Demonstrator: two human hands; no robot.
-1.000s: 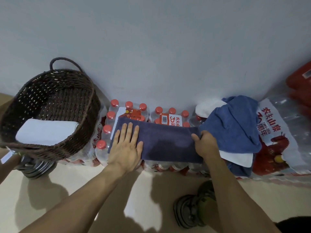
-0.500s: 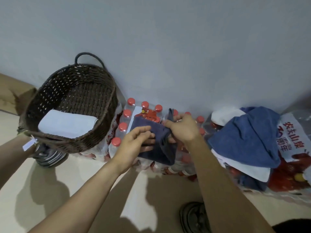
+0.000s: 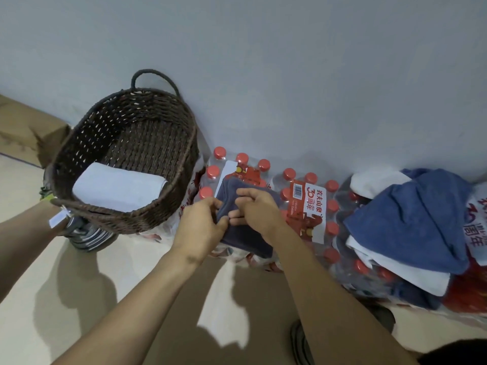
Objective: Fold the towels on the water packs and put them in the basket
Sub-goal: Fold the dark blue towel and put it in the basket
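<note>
Where it lies: the folded dark navy towel (image 3: 245,233) rests on the left water pack (image 3: 305,204), between the two hands.
Left hand (image 3: 200,227): fingers curled, pinching the towel's left edge.
Right hand (image 3: 257,209): fingers bent, gripping the towel's upper fold, fingertips just beside those of the left hand.
Wicker basket (image 3: 87,143): left of the packs, against the wall; a folded white towel (image 3: 118,188) lies inside, near its front wall.
Unfolded pile: a blue towel (image 3: 411,219) over white towels (image 3: 395,272), heaped on the right water pack (image 3: 477,225).
Near floor: a shoe (image 3: 301,343) partly in view at the lower edge.
</note>
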